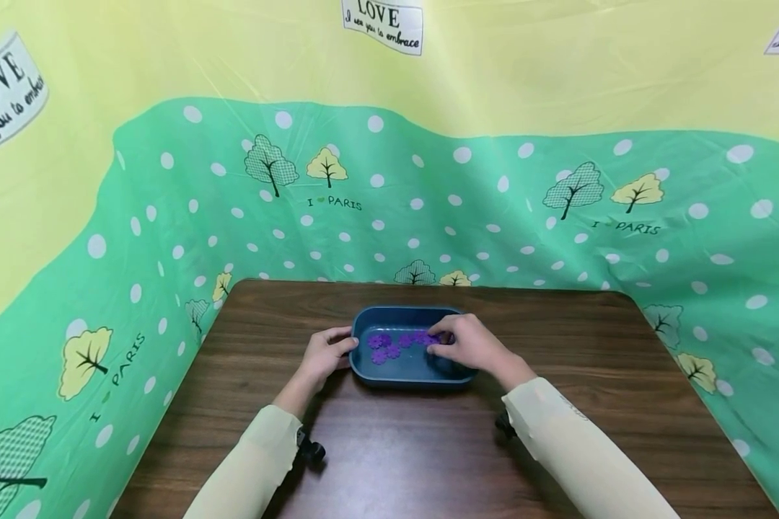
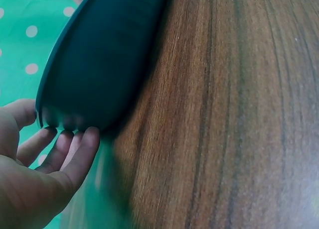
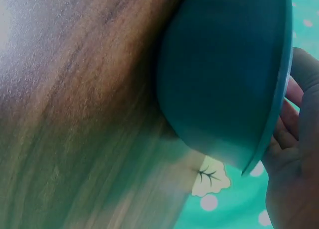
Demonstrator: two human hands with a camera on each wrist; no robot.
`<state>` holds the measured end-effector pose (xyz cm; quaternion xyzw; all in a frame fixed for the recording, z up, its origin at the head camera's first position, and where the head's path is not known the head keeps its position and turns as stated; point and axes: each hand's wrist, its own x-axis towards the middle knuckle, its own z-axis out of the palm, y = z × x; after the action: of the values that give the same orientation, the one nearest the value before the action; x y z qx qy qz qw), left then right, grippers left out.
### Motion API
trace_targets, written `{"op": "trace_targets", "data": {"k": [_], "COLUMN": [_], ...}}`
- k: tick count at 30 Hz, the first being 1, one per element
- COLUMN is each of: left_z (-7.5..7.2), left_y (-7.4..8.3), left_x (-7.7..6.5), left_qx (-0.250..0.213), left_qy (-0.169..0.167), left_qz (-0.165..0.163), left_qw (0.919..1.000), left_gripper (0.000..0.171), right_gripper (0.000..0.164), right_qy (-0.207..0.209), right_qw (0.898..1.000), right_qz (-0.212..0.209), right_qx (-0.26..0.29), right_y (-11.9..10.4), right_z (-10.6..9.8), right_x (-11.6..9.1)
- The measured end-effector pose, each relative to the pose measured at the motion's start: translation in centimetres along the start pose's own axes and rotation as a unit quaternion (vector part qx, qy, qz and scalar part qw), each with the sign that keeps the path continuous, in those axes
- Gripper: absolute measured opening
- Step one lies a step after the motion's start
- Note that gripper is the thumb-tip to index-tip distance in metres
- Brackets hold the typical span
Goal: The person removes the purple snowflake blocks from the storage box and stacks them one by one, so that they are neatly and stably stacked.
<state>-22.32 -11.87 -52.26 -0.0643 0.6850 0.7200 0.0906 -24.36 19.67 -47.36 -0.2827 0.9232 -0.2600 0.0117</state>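
Note:
A dark blue rectangular tub (image 1: 409, 375) with rounded corners stands on the wooden table. Several purple flower-shaped pieces (image 1: 379, 341) lie on its floor, some close together on the left and others in a short row towards the right. My left hand (image 1: 324, 355) holds the tub's left end, thumb at the rim and fingertips against the outer wall (image 2: 94, 69). Over the right side reaches my right hand (image 1: 470, 342), its thumb and forefinger apart beside the right-hand flowers. In the right wrist view the tub's wall (image 3: 224, 79) hides those fingertips.
The brown wood-grain table (image 1: 558, 339) extends around the tub on all sides. Behind it and along both sides hangs a green and yellow printed cloth (image 1: 415, 173). A small black device (image 1: 311, 450) sits at the left cuff.

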Motion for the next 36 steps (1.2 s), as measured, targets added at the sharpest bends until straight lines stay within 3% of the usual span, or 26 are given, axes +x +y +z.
{"op": "trace_targets", "data": {"k": [11, 21, 36], "left_z": [-0.2, -0.2, -0.2], "left_y": [-0.3, -0.5, -0.3], "left_x": [-0.1, -0.2, -0.1], "left_qx": [-0.005, -0.012, -0.018], "left_qy": [-0.002, -0.004, -0.013], "left_qz": [-0.001, 0.002, 0.004], "left_qw": [1.0000, 0.9999, 0.9998], "left_gripper": [0.039, 0.040, 0.039], "right_gripper": [0.026, 0.026, 0.023], "right_qy": [0.046, 0.075, 0.127], "right_qw": [0.999, 0.997, 0.991], "right_qz": [-0.017, 0.011, 0.031], "right_qx": [0.008, 0.026, -0.009], "right_y": [1.5, 3.1, 7.1], "right_z": [-1.4, -2.7, -3.5], "right_x": [-1.1, -2.7, -5.7]}}
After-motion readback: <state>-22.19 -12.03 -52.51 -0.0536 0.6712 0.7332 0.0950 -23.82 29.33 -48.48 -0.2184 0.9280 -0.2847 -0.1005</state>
